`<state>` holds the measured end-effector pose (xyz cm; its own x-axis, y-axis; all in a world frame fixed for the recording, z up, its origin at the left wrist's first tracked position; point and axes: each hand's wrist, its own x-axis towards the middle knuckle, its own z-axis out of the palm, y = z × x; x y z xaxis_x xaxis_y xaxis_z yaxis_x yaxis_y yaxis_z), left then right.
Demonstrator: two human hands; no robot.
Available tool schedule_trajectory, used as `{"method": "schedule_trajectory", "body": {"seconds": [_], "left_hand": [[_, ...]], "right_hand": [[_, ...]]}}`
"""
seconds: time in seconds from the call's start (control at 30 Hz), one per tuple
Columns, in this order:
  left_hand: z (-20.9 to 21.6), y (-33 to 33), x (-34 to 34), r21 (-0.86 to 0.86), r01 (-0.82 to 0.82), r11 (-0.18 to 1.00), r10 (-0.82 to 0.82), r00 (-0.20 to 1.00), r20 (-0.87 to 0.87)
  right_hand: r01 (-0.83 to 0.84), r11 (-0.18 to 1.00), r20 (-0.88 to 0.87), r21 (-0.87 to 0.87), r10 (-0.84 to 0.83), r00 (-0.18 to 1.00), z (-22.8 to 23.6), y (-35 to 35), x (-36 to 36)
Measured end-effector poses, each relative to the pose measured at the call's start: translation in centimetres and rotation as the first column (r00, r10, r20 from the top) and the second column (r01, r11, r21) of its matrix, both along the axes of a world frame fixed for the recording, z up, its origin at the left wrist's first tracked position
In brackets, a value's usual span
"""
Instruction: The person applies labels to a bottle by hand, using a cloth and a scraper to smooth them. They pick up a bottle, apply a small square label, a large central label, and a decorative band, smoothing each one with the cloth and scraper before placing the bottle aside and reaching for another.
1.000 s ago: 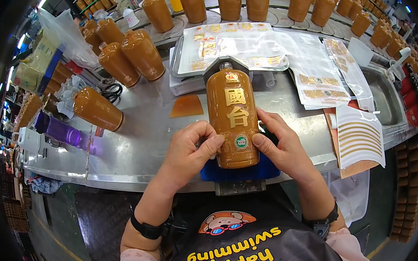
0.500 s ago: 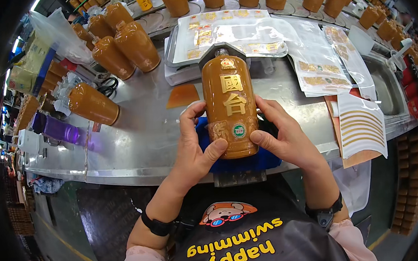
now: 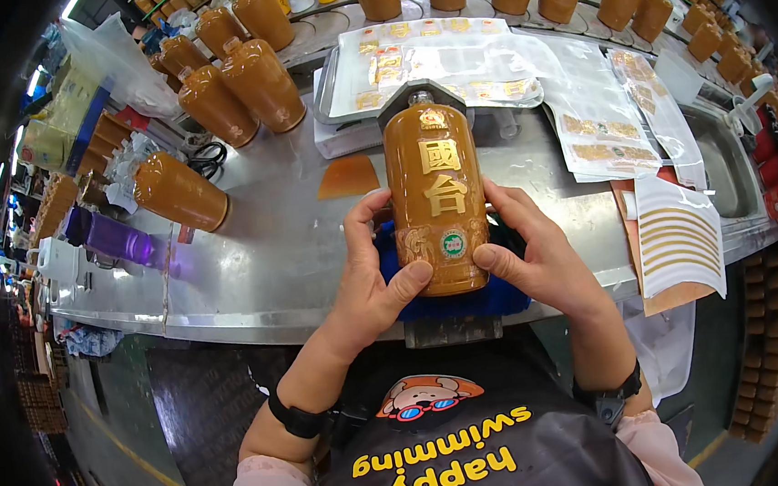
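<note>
A glossy brown bottle point(image 3: 432, 180) with gold characters and a small green-and-white round emblem lies in a dark holder point(image 3: 396, 103), its neck pointing away from me. My left hand point(image 3: 377, 267) grips its lower left side, thumb on the front near the base. On the opposite side my right hand point(image 3: 531, 245) holds it the same way, thumb beside the emblem. Blue material point(image 3: 503, 296) shows under the bottle's base. The fingers behind the bottle are partly hidden.
Sticker sheets point(image 3: 434, 61) lie on a tray beyond the bottle, with more label sheets point(image 3: 604, 135) and gold curved strips point(image 3: 678, 238) to the right. Several brown bottles point(image 3: 262, 84) stand at the left; one point(image 3: 179, 194) lies tilted near a purple bottle point(image 3: 110, 236). A sink point(image 3: 720, 157) is far right.
The whole view has shifted slightly, and the bottles along the far edge stand in different places. Both hands keep the same hold on the bottle.
</note>
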<state>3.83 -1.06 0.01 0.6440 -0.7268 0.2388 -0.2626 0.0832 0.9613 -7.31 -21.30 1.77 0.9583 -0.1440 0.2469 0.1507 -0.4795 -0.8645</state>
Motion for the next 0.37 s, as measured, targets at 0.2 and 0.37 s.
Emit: {"method": "schedule_trajectory", "body": {"seconds": [0.2, 0.37], "left_hand": [[0.01, -0.15, -0.38, -0.020, -0.013, 1.000, 0.012, 0.998, -0.062], [-0.81, -0.26, -0.23, -0.027, -0.038, 0.999, 0.036, 0.997, -0.064]], "right_hand": [[0.003, 0.999, -0.029, 0.038, -0.002, 1.000, 0.27, 0.14, -0.14], [0.064, 0.979, -0.146, 0.194, -0.036, 0.989, 0.04, -0.27, -0.55]]}}
